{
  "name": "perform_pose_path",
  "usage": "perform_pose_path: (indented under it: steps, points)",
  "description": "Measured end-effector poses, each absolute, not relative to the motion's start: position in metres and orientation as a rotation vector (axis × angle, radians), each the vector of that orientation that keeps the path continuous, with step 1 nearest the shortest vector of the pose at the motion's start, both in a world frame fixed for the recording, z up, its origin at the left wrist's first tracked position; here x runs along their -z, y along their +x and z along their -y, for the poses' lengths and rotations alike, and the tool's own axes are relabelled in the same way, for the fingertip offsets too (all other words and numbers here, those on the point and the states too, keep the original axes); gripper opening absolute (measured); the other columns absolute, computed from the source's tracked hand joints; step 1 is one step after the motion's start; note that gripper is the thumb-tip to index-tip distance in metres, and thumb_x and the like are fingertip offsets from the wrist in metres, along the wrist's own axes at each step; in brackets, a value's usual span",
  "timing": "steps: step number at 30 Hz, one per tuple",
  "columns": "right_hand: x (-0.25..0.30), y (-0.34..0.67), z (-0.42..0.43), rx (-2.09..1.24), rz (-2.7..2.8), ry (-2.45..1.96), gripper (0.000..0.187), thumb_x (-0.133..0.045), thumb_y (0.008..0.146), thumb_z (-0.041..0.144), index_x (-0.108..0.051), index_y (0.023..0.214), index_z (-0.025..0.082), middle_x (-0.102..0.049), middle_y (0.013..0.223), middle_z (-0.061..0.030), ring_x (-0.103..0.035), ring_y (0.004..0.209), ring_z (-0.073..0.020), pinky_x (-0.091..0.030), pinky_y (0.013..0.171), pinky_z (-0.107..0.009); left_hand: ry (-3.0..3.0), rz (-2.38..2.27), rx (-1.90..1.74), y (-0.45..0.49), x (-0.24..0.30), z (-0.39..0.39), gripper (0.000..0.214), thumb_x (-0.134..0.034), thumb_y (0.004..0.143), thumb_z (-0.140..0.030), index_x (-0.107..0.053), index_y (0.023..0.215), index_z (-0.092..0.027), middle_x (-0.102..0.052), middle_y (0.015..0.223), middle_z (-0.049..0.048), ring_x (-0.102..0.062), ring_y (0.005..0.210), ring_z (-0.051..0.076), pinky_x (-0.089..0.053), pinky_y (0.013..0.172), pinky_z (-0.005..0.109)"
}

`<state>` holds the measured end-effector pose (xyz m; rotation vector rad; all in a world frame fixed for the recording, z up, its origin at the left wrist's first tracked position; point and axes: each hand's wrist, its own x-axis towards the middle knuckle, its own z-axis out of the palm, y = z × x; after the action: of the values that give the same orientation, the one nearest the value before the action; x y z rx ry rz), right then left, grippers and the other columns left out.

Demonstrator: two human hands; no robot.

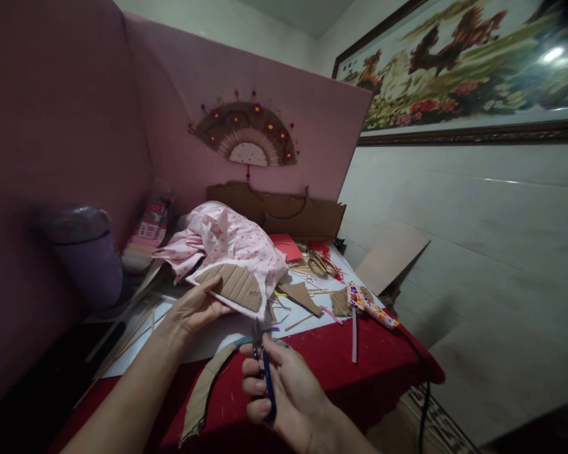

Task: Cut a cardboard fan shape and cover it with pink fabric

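Note:
My left hand (192, 308) holds the edge of a curved cardboard piece (235, 285) that is wrapped in pink dotted fabric (227, 243); thumb and fingers pinch its lower left corner. My right hand (284, 391) is closed around small blue-handled scissors (264, 369), blades pointing up toward the cardboard and fabric edge. A long curved cardboard strip (203, 391) lies on the red tablecloth (341, 359) just left of my right hand.
A patterned glue gun (370, 306) lies at the table's right, its cord hanging off the edge. Cardboard scraps, sticks and gold scissors (318, 263) lie behind. A purple bin (88, 252) stands left. A cardboard fan (246, 133) hangs on the pink partition.

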<state>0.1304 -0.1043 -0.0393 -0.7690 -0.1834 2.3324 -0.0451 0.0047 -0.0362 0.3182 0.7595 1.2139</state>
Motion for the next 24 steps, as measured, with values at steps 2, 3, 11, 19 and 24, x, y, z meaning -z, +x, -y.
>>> perform_pose_path:
  steps: [2, 3, 11, 19, 24]
  points:
    - [0.041, 0.127, 0.102, -2.328, 0.142, -0.747, 0.037, -0.029, 0.096, 0.042, -0.052, 0.088, 0.013, -0.043, 0.056, 0.0045, -0.035, 0.039, -0.0045, -0.018, 0.038, -0.015, 0.324, -0.756, -1.205, -0.045, 0.035, -0.004, 0.044, -0.046, 0.085, -0.011, -0.045, 0.128, -0.014, -0.068, 0.099, 0.0165, -0.067, 0.089, 0.032, -0.050, 0.078, 0.060]
    - [0.042, 0.125, 0.102, -2.313, 0.127, -0.740, 0.037, -0.029, 0.096, 0.042, -0.051, 0.087, 0.013, -0.043, 0.056, 0.0045, -0.035, 0.038, -0.0045, -0.017, 0.038, -0.015, 0.326, -0.755, -1.199, -0.046, 0.035, -0.004, 0.045, -0.046, 0.085, -0.011, -0.044, 0.130, -0.014, -0.068, 0.099, 0.0169, -0.066, 0.090, 0.033, -0.050, 0.078, 0.060]
    - [0.046, 0.118, 0.098, -2.131, 0.109, -0.703, 0.034, -0.032, 0.096, 0.039, -0.051, 0.086, 0.013, -0.042, 0.055, 0.0045, -0.034, 0.038, -0.0044, -0.016, 0.038, -0.015, 0.316, -0.736, -1.183, -0.046, 0.032, -0.001, 0.051, -0.046, 0.086, -0.012, -0.037, 0.136, -0.013, -0.068, 0.098, 0.0181, -0.066, 0.090, 0.033, -0.049, 0.079, 0.060]
    - [0.045, 0.131, 0.092, -2.137, 0.205, -0.767, 0.032, -0.035, 0.095, 0.040, -0.051, 0.091, 0.013, -0.044, 0.058, 0.0039, -0.034, 0.039, -0.0042, -0.016, 0.037, -0.015, 0.365, -0.746, -1.171, -0.055, 0.029, -0.002, 0.050, -0.046, 0.086, -0.011, -0.036, 0.135, -0.013, -0.069, 0.091, 0.0159, -0.067, 0.088, 0.032, -0.051, 0.077, 0.059]
    - [0.043, 0.139, 0.076, -2.263, 0.317, -0.766, 0.040, -0.031, 0.095, 0.045, -0.052, 0.089, 0.011, -0.043, 0.057, 0.0043, -0.033, 0.038, -0.0034, -0.014, 0.036, -0.014, 0.352, -0.776, -1.186, -0.058, 0.027, -0.001, 0.046, -0.045, 0.086, -0.010, -0.040, 0.132, -0.013, -0.070, 0.086, 0.0151, -0.069, 0.082, 0.032, -0.053, 0.073, 0.057]
